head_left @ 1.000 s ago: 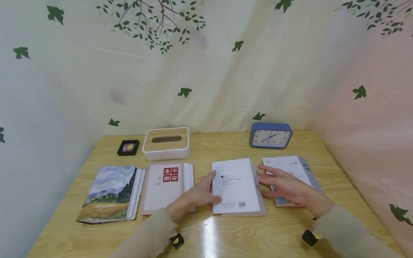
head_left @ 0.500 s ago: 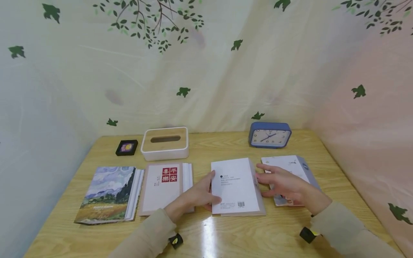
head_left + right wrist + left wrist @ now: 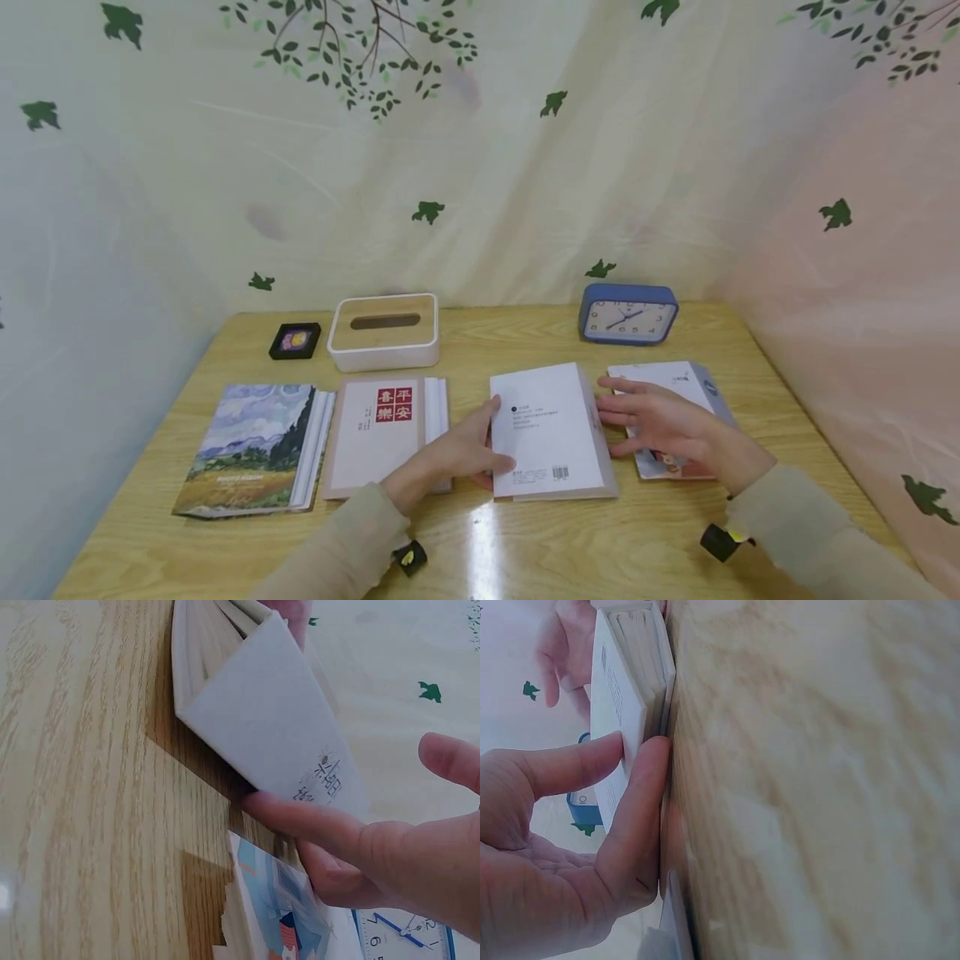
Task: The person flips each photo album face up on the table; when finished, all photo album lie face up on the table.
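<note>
A thick white book (image 3: 551,433) lies back cover up on the wooden table, its spine to the right. My left hand (image 3: 467,450) pinches its left edge, thumb on the cover and fingers underneath, as the left wrist view shows. In that view the page block (image 3: 641,656) gapes slightly between the covers. My right hand (image 3: 663,423) has its fingers extended to the book's spine (image 3: 262,712), fingertips right at its lower edge, thumb held away. Beneath that hand in the head view, a second white book (image 3: 678,381) is partly hidden; its picture cover (image 3: 281,900) shows in the right wrist view.
To the left lie a book with red squares (image 3: 375,458) and a landscape-painting book (image 3: 251,450). Behind them stand a small black frame (image 3: 295,342) and a white tissue box (image 3: 384,358). A blue clock (image 3: 628,315) is at the back right. Patterned cloth (image 3: 480,183) encloses the table.
My right hand has tilted up slightly, showing a little more of the book beneath it. My left hand keeps its pinch on the white book.
</note>
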A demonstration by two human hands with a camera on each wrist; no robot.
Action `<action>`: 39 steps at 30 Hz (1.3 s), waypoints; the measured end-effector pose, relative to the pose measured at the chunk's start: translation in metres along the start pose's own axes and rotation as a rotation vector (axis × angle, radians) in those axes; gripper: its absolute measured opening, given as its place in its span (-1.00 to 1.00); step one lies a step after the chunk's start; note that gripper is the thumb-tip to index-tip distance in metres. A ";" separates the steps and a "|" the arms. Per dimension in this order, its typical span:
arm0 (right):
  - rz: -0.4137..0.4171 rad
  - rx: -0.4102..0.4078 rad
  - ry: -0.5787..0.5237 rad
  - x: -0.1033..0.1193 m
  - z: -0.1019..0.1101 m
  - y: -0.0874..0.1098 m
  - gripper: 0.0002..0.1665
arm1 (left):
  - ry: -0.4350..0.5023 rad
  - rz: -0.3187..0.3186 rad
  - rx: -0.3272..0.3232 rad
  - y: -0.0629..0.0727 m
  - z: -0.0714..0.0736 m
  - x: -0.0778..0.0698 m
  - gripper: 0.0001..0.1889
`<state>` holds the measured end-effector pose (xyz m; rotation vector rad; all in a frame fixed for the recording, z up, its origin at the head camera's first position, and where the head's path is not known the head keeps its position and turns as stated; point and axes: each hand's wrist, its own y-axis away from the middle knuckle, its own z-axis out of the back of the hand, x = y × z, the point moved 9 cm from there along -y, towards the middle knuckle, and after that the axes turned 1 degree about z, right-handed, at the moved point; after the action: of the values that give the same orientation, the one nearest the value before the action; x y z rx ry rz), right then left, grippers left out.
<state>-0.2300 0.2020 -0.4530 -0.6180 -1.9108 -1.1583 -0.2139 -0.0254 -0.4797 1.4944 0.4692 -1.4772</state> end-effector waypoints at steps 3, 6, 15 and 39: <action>0.002 0.000 -0.034 -0.002 0.001 0.000 -0.12 | -0.010 0.001 0.005 0.002 0.000 -0.001 0.09; 0.008 -0.007 -0.040 -0.003 0.001 0.001 -0.09 | -0.010 0.006 0.012 0.001 0.000 0.000 0.09; 0.020 0.030 0.036 -0.003 -0.004 0.004 -0.07 | -0.037 -0.005 0.000 0.000 0.001 -0.002 0.07; 0.095 0.009 0.014 0.012 -0.010 0.012 -0.17 | -0.010 0.062 0.028 0.001 0.002 0.001 0.05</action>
<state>-0.2240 0.1987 -0.4349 -0.6868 -1.8530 -1.0910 -0.2139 -0.0280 -0.4801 1.5096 0.3945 -1.4472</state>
